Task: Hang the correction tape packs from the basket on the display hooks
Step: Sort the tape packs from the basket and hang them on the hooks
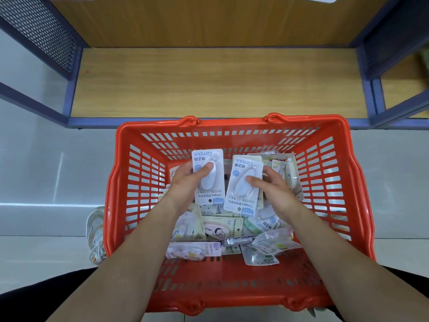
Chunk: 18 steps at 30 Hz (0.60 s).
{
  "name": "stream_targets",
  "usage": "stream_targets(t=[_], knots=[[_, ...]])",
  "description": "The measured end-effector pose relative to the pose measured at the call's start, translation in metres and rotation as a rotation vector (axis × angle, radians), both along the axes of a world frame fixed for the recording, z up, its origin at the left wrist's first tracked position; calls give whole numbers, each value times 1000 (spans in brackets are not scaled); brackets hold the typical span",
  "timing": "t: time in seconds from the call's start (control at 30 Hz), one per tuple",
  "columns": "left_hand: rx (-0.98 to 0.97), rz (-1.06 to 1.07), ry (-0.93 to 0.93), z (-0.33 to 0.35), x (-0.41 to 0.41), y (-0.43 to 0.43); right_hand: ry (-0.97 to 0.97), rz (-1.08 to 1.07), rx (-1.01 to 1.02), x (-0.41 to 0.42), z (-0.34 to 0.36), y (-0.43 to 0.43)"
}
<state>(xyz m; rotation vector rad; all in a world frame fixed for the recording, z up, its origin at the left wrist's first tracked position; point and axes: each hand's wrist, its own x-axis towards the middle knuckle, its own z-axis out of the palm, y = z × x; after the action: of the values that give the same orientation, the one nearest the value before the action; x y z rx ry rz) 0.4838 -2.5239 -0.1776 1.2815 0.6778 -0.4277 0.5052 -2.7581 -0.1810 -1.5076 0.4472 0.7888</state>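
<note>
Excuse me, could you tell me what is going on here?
A person reaches into the red basket, holding one white correction tape pack in the left grip and a second pack in the right grip, both lifted above the pile. Many more packs lie loose in the basket, which stands before a wooden shelf. No display hooks are in view.

A basket is set on the floor, directly in front of a low shelf board, which lies behind it. A mesh side panel is placed at the shelf's left end. Inside the basket, a heap of packs is spread over the bottom. Above the heap two packs are held side by side and just apart — the left pack by the left hand, the right pack by the right hand. A shoe is seen on the floor just beside the basket's left wall
</note>
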Motion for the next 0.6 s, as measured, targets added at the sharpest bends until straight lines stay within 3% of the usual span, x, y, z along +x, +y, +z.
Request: stream_targets(t=[0.27,0.6], knots=[[-126,-38,35,1,-2,-12,-13,-5,48,0,2,4],[-51,-87,51,14,-13,-36,1,32,79,-3,29,32]])
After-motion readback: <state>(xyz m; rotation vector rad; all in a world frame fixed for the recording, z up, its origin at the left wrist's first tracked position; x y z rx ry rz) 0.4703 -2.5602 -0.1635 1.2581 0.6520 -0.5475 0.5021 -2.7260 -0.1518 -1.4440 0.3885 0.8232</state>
